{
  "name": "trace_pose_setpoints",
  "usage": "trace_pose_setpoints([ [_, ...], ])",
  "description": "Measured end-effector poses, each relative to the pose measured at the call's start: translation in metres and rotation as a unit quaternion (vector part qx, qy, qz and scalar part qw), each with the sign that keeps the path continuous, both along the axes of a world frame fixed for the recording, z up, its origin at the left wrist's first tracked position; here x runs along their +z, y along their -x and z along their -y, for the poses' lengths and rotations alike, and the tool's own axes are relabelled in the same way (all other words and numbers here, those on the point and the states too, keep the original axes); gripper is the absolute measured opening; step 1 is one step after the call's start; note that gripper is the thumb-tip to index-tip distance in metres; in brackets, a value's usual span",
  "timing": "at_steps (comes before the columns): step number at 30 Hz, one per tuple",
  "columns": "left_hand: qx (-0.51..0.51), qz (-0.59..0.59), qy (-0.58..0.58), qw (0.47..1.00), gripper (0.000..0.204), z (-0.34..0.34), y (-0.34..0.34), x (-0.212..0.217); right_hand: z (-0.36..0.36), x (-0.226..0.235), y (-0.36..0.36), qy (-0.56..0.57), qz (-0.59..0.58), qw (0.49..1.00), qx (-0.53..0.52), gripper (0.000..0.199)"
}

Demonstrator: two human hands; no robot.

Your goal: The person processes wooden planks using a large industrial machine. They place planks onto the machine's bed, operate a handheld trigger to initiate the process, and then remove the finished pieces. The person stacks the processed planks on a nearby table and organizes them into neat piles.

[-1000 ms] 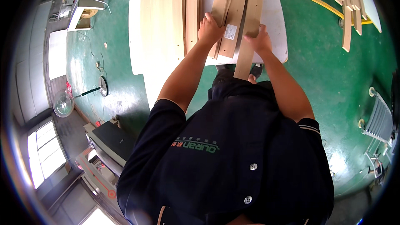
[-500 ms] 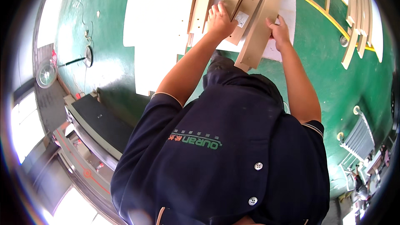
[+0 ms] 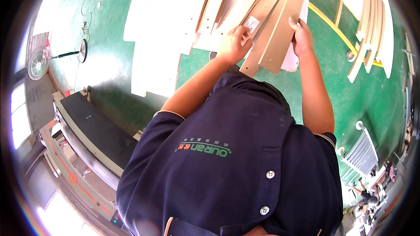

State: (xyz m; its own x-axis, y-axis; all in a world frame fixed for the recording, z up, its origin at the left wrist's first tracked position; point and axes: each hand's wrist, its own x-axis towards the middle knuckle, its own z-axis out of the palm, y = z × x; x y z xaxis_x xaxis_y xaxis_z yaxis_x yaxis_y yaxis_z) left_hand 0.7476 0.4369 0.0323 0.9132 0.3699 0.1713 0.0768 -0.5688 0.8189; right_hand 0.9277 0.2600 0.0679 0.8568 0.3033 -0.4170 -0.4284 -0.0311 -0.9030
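Observation:
Several long light-brown wooden boards lie fanned out in front of me. My right hand (image 3: 302, 38) grips the rightmost wooden board (image 3: 284, 28) by its right edge, thumb on top and fingers underneath. My left hand (image 3: 235, 46) is over the boards to the left, its fingers loosely bent and apart, with nothing visibly held. Close to its fingertips, a white label (image 3: 252, 23) is stuck on a middle board (image 3: 262, 12). Near ends of the boards point toward my body, and a few small holes show in them.
Large white panels (image 3: 159, 30) lie under and left of the boards. A yellow frame (image 3: 328, 22) and more stacked boards (image 3: 370, 22) are at right. A grey roller stand (image 3: 362, 150) stands lower right, a dark-topped machine (image 3: 98, 124) lower left, and a fan (image 3: 39, 63) far left.
The rightmost board has shifted and turned, its near end now further right. My left hand has come nearer to me and loosened from the boards. My right hand keeps its grip.

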Motion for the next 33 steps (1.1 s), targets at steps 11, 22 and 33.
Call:
trace_pose_setpoints([
  [11, -0.025, -0.319, 0.333, 0.887, 0.040, 0.025, 0.064, -0.118, 0.002, -0.046, 0.028, 0.090, -0.036, 0.994, 0.049, 0.063],
  [22, -0.085, -0.299, 0.565, 0.764, 0.032, 0.034, 0.043, -0.012, 0.020, -0.028, 0.016, 0.096, -0.029, 0.994, 0.036, 0.056],
  [33, -0.124, -0.208, 0.597, 0.765, 0.028, 0.055, 0.019, 0.075, 0.026, 0.013, -0.006, -0.022, -0.009, 1.000, -0.001, 0.059],
])
